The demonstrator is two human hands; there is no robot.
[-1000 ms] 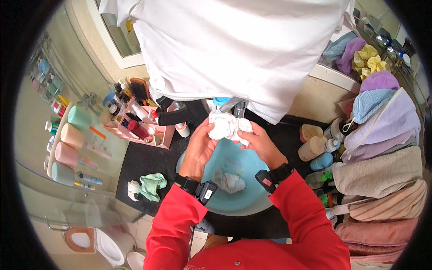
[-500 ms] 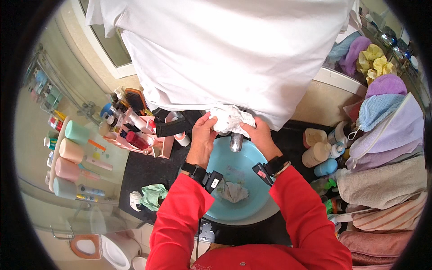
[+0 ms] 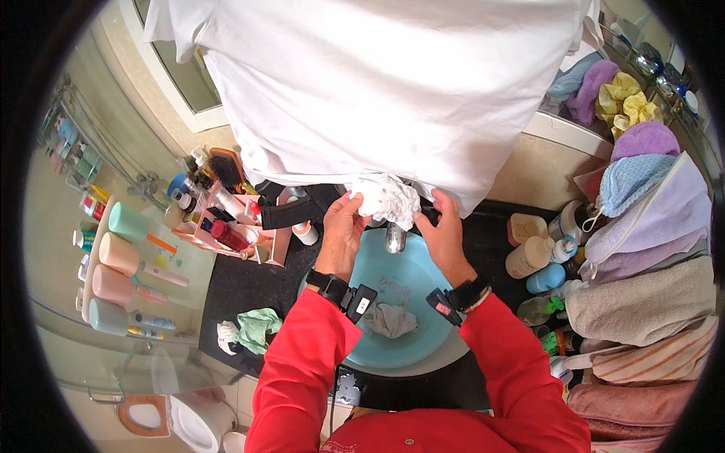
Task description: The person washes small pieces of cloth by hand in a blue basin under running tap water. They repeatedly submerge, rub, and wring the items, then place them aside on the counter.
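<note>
My left hand point(image 3: 344, 226) is closed on the left edge of a crumpled white cloth point(image 3: 387, 200) with small dark specks. To its right, my right hand point(image 3: 444, 230) has thumb and forefinger apart, the thumb tip right beside the cloth's edge. The cloth is held above a metal faucet point(image 3: 396, 238), in front of a large hanging white fabric point(image 3: 370, 90). Below, a light-blue basin point(image 3: 430, 340) sits in the sink, and a wet off-white cloth point(image 3: 391, 321) lies in its bottom.
A pink organizer point(image 3: 278, 245) with bottles stands on the black counter at left, a green cloth point(image 3: 258, 329) nearer me. At right are several bottles, including a cream pump bottle point(image 3: 529, 257), beside hanging towels point(image 3: 642, 306). A cup shelf point(image 3: 92, 264) is far left.
My right hand has loosened from the white cloth and shifted slightly right, its fingers spreading. The left hand keeps its hold, and the cloth's right side now hangs more bunched.
</note>
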